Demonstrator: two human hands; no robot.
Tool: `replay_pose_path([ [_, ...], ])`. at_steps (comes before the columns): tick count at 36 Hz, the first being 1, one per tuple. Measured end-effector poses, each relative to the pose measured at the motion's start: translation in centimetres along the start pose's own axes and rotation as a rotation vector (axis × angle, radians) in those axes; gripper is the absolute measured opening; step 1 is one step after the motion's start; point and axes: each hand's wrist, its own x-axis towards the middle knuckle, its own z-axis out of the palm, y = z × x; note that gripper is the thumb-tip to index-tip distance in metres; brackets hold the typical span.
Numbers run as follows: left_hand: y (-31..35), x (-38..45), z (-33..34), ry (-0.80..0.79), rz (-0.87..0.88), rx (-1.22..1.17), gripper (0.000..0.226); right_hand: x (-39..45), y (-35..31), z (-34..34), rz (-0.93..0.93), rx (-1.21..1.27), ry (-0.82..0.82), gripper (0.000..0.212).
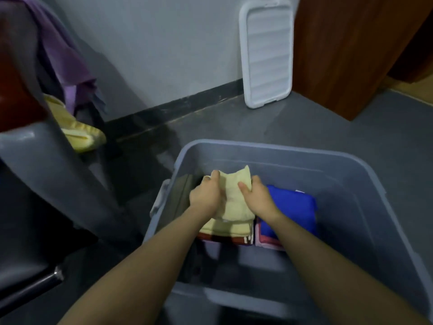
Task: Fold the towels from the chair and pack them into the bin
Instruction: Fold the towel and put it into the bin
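Observation:
A folded pale yellow towel (235, 198) lies inside the grey plastic bin (365, 207), on top of another yellow towel and a red patterned one. My left hand (206, 194) grips its left edge and my right hand (256, 198) grips its right edge. Beside this stack lies a folded blue towel (293, 207) on a pink one. On the grey chair (46, 160) at the left hang a purple towel (63, 57) and a yellow towel (79, 134).
The bin's white lid (267, 52) leans upright against the wall behind the bin. A brown wooden cabinet (351, 55) stands at the back right. The bin's right half shows its bare grey bottom. Dark grey floor surrounds the bin.

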Motion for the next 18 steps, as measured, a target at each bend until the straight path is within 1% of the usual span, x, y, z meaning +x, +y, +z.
replay_pose_path([
  [2,-0.4,1.0,1.7,-0.034,-0.024,0.001,0.038,0.8,1.6,1.3,0.033,0.012,-0.042,0.029],
  [5,-1.0,2.5,3.5,-0.046,-0.048,0.003,0.039,2.0,3.5,2.8,0.057,0.054,-0.063,0.029],
  [8,-1.6,3.3,4.6,-0.052,-0.088,0.038,0.034,2.2,4.2,3.7,0.089,0.079,-0.131,0.045],
  [11,-2.3,3.8,5.8,-0.111,-0.086,0.131,0.038,2.4,5.0,4.5,0.073,0.0,-0.21,0.068],
  [12,-2.6,3.8,6.1,-0.133,-0.071,0.147,0.04,2.4,5.2,4.7,0.065,-0.056,-0.233,0.07],
  [14,-2.8,3.8,6.7,-0.171,-0.034,0.162,0.043,2.3,5.2,4.8,0.061,-0.264,-0.243,0.059],
  [15,-2.9,3.6,6.9,-0.178,-0.018,0.168,0.043,2.2,5.2,4.8,0.059,-0.376,-0.213,0.05],
  [16,-3.0,3.5,7.0,-0.176,-0.009,0.171,0.043,2.0,5.0,4.8,0.062,-0.445,-0.168,0.043],
  [18,-2.9,2.9,6.7,-0.157,-0.001,0.159,0.044,1.2,4.6,4.7,0.067,-0.472,-0.098,0.036],
])
